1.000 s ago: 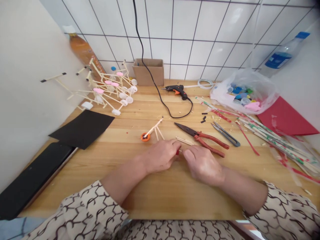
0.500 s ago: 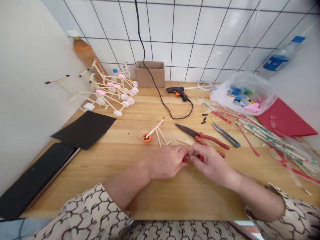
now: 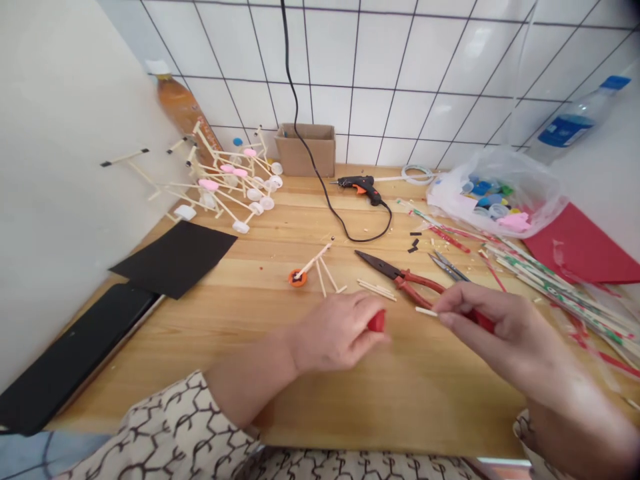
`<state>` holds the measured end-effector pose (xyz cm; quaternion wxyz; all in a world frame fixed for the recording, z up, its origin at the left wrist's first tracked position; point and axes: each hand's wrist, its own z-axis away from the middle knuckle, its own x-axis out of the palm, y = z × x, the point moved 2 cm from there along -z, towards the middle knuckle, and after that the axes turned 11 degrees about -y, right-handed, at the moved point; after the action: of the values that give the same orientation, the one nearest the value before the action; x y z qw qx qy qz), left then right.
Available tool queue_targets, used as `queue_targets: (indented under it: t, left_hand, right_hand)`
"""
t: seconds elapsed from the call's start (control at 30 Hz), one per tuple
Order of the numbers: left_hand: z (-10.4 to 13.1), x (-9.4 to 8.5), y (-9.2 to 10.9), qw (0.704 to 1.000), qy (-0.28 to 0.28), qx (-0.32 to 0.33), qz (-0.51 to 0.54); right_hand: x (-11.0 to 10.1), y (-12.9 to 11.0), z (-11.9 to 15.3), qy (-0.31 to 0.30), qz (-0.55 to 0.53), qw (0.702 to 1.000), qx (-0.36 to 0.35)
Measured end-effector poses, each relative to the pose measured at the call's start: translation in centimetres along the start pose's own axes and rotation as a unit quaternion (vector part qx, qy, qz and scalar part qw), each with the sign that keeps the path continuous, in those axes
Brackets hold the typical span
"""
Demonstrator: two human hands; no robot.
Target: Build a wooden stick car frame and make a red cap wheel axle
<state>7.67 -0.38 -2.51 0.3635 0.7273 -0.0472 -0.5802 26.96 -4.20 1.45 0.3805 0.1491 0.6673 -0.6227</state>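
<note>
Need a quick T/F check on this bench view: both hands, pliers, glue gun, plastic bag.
1. The left hand holds a red object. True.
2. The right hand pinches a black strip. False: the right hand pinches a short pale stick.
3. The pliers lie on the table. True.
4. The glue gun is inside the cardboard box. False: the glue gun lies on the table, right of the cardboard box.
5. The plastic bag holds coloured bottle caps. True.
</note>
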Motion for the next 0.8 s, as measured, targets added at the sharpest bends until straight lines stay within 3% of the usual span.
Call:
queue_targets:
  t: [0.07, 0.23, 0.37, 0.6, 0.8]
  left_hand:
    - [-0.1, -0.1, 0.0, 0.994, 0.041, 0.050, 0.090]
    - [0.0, -0.6, -0.6, 0.965, 0.130, 0.047, 0.221]
    - [0.1, -0.9, -0.8, 0.950, 0.123, 0.020, 0.285]
    - [0.1, -0.5, -0.7, 0.934, 0.126, 0.006, 0.334]
    - [-0.2, 0.0, -0.4, 0.945, 0.103, -0.022, 0.310]
  right_hand:
    - [-0.3, -0.2, -0.3, -0.002, -0.012, 1.000, -0.014]
    - [0.2, -0.4, -0.9, 0.012, -0.045, 0.999, -0.021]
    - [0.6, 0.1, -1.1, 0.015, -0.056, 0.998, -0.008]
    - [1.6, 0.2, -1.2, -0.058, -0.091, 0.994, 0.006]
    - [1.9, -0.1, -1.0, -0.038, -0.152, 0.987, 0.015]
